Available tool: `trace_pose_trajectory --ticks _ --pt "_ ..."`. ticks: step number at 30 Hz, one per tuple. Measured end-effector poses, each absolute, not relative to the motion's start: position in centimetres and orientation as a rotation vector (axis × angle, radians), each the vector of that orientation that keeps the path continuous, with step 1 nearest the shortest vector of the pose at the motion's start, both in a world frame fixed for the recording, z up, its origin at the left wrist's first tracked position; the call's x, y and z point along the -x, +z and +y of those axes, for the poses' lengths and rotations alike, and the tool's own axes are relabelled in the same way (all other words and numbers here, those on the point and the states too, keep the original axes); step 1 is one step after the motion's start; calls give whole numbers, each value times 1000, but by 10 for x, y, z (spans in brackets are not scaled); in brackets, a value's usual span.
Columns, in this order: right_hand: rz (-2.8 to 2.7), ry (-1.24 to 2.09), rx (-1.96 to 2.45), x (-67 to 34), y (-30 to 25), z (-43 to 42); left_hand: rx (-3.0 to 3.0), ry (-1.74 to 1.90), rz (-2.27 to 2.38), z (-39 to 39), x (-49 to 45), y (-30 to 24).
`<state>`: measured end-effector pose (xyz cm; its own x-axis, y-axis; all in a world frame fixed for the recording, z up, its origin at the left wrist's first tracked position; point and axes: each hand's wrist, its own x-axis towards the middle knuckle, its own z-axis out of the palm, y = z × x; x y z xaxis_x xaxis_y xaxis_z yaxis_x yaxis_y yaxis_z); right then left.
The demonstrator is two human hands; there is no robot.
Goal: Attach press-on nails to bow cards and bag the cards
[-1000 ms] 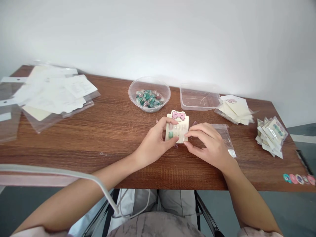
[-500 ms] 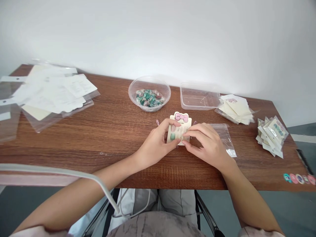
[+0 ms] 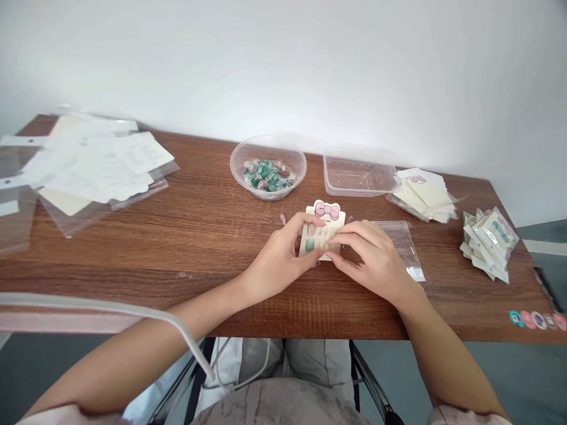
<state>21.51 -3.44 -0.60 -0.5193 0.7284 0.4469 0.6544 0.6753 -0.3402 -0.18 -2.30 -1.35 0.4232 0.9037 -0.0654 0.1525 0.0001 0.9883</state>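
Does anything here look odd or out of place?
A pale cable runs across the person's left forearm, an odd thing to lie there. Papers and clear bags also sprawl untidily at the table's far left.

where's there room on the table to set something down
The widest bare wood on the tabletop lies left of the left hand, between the paper-filled plastic sleeves and the bow-topped card. A narrower strip runs between the flat plastic bag and the packet stack. The back right is crowded: bowl, tub and cards sit close together.
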Motion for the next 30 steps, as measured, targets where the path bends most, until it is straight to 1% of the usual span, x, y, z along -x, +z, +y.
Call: trace_pose_trajectory --ticks 12,16,19,21,24,27,30 --pt "-2266 206 1047 -213 -8 -36 -1145 766 865 -21 0 -7" --pt "-2253 112 974 -211 -10 -36 -1143 812 839 -20 0 -8" --pt "-2131 14 800 -213 -8 -36 -1036 803 813 -18 -1 -8" --pt "-2044 -19 758 -218 -6 -35 -967 812 814 -15 0 -7" --pt "-1967 -10 866 -232 -1 -33 -884 861 828 -10 3 -7" --pt "-1877 77 1031 -248 2 -29 -826 918 836 -5 8 -7" --pt "-1910 184 1258 -261 4 -25 -814 1004 830 -2 12 -6"
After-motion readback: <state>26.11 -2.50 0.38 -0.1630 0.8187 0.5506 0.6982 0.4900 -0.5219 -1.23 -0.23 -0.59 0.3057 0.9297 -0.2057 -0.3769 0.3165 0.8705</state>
